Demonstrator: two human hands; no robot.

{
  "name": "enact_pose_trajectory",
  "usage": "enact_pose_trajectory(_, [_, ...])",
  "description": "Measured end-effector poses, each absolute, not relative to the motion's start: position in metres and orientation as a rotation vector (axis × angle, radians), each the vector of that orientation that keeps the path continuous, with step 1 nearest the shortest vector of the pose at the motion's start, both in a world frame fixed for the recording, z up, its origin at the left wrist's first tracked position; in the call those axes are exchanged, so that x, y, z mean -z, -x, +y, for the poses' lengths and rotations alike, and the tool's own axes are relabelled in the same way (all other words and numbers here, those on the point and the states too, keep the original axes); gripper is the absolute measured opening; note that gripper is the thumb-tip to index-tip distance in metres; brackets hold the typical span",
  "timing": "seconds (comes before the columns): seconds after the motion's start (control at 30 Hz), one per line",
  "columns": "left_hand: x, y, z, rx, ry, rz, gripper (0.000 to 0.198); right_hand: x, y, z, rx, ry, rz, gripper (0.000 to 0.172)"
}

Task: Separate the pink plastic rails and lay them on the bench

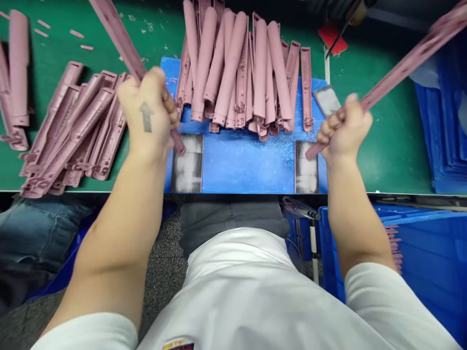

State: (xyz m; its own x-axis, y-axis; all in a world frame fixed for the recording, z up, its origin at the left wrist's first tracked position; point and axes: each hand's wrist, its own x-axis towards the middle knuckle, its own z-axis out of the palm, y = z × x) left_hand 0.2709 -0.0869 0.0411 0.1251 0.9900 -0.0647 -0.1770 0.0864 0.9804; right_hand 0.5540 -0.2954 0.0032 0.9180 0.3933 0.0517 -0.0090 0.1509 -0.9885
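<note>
My left hand (148, 109) is closed round a long pink plastic shell piece (118, 36), which slants up to the left. Its lower end hangs over a grey taped patch (188, 167) on the blue sheet. In my right hand (346, 126) is another pink plastic shell piece (408, 65), gripped near its lower end and slanting up to the right. That end is over a second taped patch (306, 170). A heap of similar pink shells (233, 68) lies beyond and between my hands, some with the rounded side up, others showing the hollow side.
The blue sheet (248, 167) lies on a green table (394, 146). More pink shells (76, 126) are piled at left. Stacked blue sheets (445, 136) stand at right, with a blue bin (430, 253) below the edge. Another person's leg (40, 233) shows at left.
</note>
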Motion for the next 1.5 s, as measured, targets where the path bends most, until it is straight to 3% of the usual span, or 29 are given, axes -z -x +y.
enact_pose_trajectory(0.13, [-0.035, -0.259, -0.097, -1.402, -1.024, 0.818, 0.058, -0.009, -0.541, -0.306, -0.198, 1.306, -0.367, 0.081])
enact_pose_trajectory(0.27, [-0.024, -0.253, -0.099, -1.329, -1.069, 0.790, 0.052, -0.017, -0.534, -0.317, -0.375, 1.502, -0.426, 0.085])
enact_pose_trajectory(0.43, [-0.015, -0.243, -0.109, -1.488, -1.035, 0.654, 0.062, -0.016, -0.526, -0.333, -0.216, 1.499, -0.558, 0.078])
enact_pose_trajectory(0.6, [-0.016, -0.229, -0.119, -1.288, -1.125, 0.728, 0.064, -0.009, -0.523, -0.346, -0.358, 1.491, -0.516, 0.081])
enact_pose_trajectory(0.77, [0.007, -0.238, -0.102, -1.522, -1.334, 0.532, 0.070, 0.010, -0.536, -0.324, -0.015, 1.416, -0.765, 0.075])
enact_pose_trajectory(0.9, [0.028, -0.174, -0.153, -1.485, -1.612, 0.393, 0.071, 0.019, -0.484, -0.391, -0.022, 1.428, -0.992, 0.067])
enact_pose_trajectory(1.0, [0.025, -0.137, -0.176, -1.328, -1.587, 0.445, 0.070, 0.008, -0.458, -0.435, -0.090, 1.407, -0.847, 0.062])
enact_pose_trajectory(1.17, [0.017, -0.206, -0.096, -1.098, -1.389, 0.703, 0.077, -0.009, -0.510, -0.357, -0.254, 1.637, -0.542, 0.074])
enact_pose_trajectory(1.27, [0.020, -0.244, -0.070, -1.311, -1.441, 0.597, 0.078, -0.008, -0.533, -0.315, -0.077, 1.605, -0.657, 0.079])
enact_pose_trajectory(1.43, [0.025, -0.175, -0.157, -1.422, -1.631, 0.455, 0.065, 0.010, -0.474, -0.399, 0.039, 1.619, -0.989, 0.063])
enact_pose_trajectory(1.5, [0.017, -0.144, -0.186, -1.368, -1.607, 0.446, 0.069, 0.009, -0.453, -0.436, 0.073, 1.514, -0.938, 0.060])
